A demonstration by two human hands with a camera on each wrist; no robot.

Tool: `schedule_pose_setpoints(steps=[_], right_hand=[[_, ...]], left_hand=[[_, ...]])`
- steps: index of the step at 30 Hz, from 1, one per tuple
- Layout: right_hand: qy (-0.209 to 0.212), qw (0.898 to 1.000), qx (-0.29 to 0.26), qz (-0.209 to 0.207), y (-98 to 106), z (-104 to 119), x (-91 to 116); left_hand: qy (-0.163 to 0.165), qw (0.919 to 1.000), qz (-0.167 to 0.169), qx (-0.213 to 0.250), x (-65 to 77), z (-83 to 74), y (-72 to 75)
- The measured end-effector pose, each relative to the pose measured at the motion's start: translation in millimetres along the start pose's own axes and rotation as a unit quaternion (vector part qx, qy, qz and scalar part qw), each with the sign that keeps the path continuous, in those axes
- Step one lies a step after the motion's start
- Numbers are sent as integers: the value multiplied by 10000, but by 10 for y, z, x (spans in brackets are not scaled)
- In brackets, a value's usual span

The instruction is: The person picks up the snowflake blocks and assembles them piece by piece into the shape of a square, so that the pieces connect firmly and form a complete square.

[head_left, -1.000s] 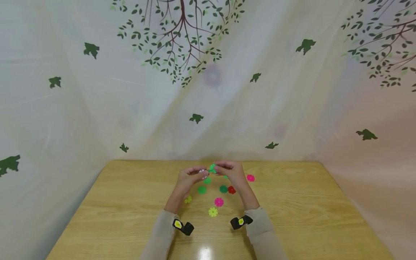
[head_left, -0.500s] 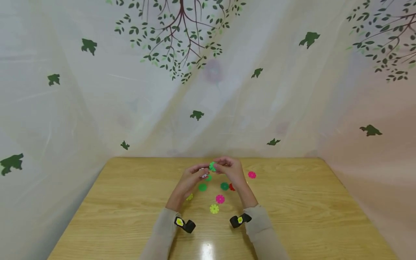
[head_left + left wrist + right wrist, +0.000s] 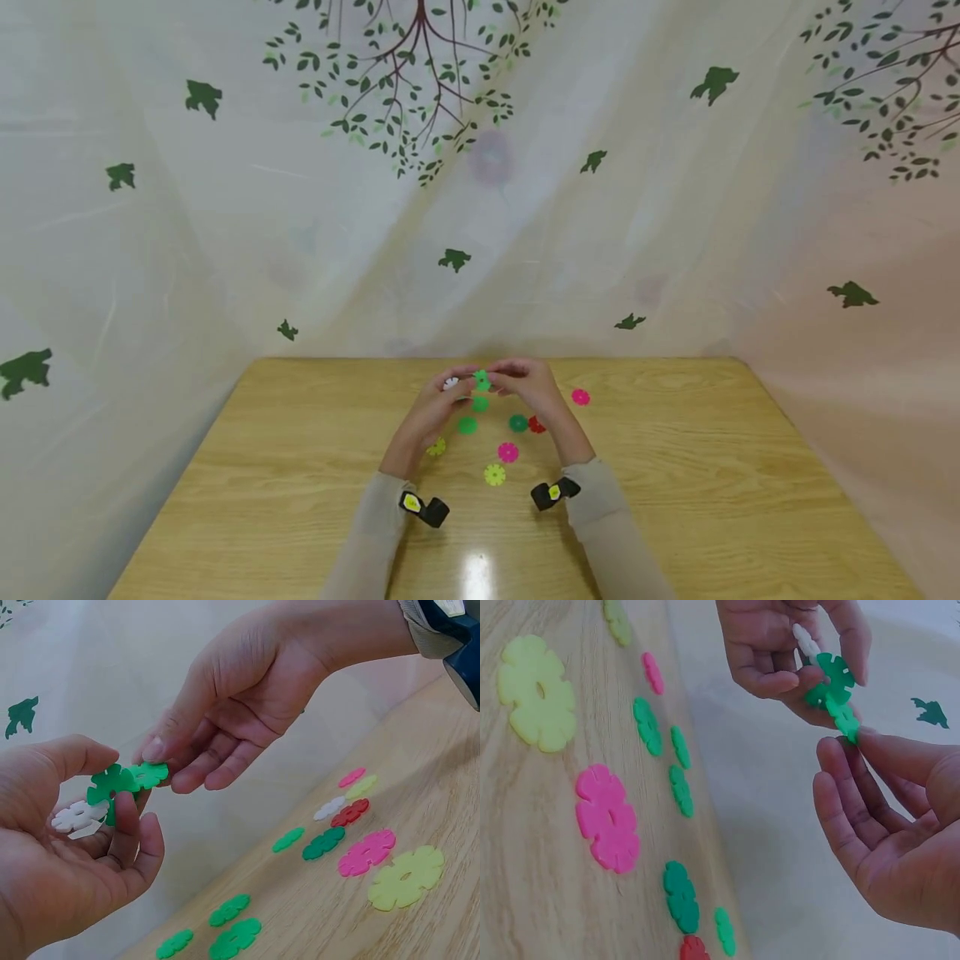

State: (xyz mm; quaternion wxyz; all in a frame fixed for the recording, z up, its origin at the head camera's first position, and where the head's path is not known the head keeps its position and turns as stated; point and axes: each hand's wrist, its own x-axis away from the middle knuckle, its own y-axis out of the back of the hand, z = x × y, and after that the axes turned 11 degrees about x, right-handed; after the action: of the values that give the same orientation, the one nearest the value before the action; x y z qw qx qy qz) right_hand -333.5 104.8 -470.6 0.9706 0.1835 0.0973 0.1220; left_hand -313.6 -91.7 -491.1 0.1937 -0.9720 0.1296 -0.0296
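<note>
The left grip (image 3: 52, 859) is pinching a green notched disc (image 3: 111, 784), and a white disc (image 3: 80, 815) sits against that disc, on the side toward the left palm. The right grip (image 3: 907, 836) is pinching a lighter green disc (image 3: 842, 720) at its outer edge, its other fingers loosely bent. The two green discs touch, side to side, in the gap between the grips; how deeply their notches fit together cannot be told. Both grips are raised above the wooden surface (image 3: 300, 475), toward its far edge.

Below the gap between the grips, a flat green disc (image 3: 480, 404) lies on the surface, with another green disc (image 3: 467, 426) slightly nearer the person. A dark green disc (image 3: 518, 423) lies nearer the person than the right grip, and a red disc (image 3: 536, 424) is just beside it, by the right wrist. Closer to the person than both grips are a pink disc (image 3: 507, 452) and a yellow disc (image 3: 494, 475). A second yellow disc (image 3: 438, 447) shows beside the left wrist, and a second pink disc (image 3: 581, 397) lies to the right of the right grip.
</note>
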Motion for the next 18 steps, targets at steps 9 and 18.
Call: schedule_pose_setpoints(steps=[9,18], right_hand=[[138,9947,495,890,66,38,-59],[816,9584,2116,1733,280,-113,-50]], left_hand=[[-82,9997,-220,31,-1,-21,74],[-103,9975,-678,160,-10,-86,172]])
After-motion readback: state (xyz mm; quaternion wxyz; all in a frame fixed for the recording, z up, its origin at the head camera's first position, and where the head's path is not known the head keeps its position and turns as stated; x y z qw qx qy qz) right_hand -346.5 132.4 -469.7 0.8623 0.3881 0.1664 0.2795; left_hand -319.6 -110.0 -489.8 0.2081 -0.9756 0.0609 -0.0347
